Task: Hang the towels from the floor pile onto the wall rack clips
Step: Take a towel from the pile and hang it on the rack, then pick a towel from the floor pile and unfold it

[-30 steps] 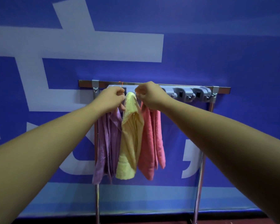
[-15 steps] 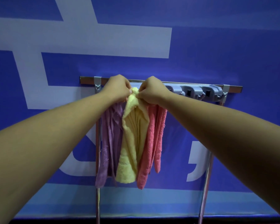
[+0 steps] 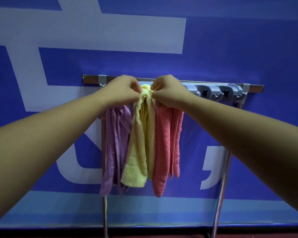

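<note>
Both hands pinch yellow towel (image 3: 141, 134) top; free clips (image 3: 218, 91) rightward.

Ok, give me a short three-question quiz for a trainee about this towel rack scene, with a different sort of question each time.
1. Multiple choice: the left hand and the right hand both A) hang idle, B) pinch the top of the pale yellow terry towel, C) are clasped together.
2. True or false: every grey plastic clip holds a towel.
3. Short answer: which towel hangs to the left of the yellow one?
Key: 1. B. 2. False: two grey plastic clips at the right end are empty. 3. The lilac terry towel; the coral-pink terry towel hangs on the right.
</note>
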Available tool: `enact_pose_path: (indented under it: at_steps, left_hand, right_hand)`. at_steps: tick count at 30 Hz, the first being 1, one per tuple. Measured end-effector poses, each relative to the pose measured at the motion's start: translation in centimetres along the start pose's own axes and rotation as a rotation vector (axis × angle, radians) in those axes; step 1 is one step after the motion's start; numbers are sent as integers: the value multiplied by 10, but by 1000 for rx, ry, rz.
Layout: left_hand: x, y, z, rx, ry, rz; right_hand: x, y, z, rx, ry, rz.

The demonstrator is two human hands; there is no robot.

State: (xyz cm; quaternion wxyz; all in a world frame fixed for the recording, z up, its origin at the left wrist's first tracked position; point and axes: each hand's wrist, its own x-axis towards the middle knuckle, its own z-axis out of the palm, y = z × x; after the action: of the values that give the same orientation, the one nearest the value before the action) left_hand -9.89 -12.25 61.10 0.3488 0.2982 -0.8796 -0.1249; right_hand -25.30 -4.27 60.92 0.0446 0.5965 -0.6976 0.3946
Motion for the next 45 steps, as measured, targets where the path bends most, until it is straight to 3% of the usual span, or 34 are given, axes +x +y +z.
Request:
enact_pose_path:
  at_steps: [4, 10, 15, 19, 24, 28, 35, 45]
  left_hand:
    - [-23, -13, 7, -32, -141, 58]
    - [-19, -5, 24, 109, 106, 84]
    - [-19, -3, 20, -32, 329, 41]
    - [-23, -1, 23, 37, 135, 53]
    - [-44, -8, 12, -66, 102, 12]
    - [-88, -17, 19, -192, 26, -7]
    - [-187, -49, 91, -108, -143, -129]
    - [-334, -119, 237, -83, -480, -466]
  right_hand:
    - [-20, 10, 1, -104, -152, -104]
    - [-23, 14, 21, -154, 60, -119]
    - [-30, 12, 23, -171, 209, -72]
    - [-41, 7, 28, -213, 91, -68]
    - [-69, 9, 23, -76, 40, -80]
    - [-119, 19, 35, -125, 1, -78]
    - [-214, 68, 94, -129, -205, 243]
    - [-358, 154, 215, -135, -448, 543]
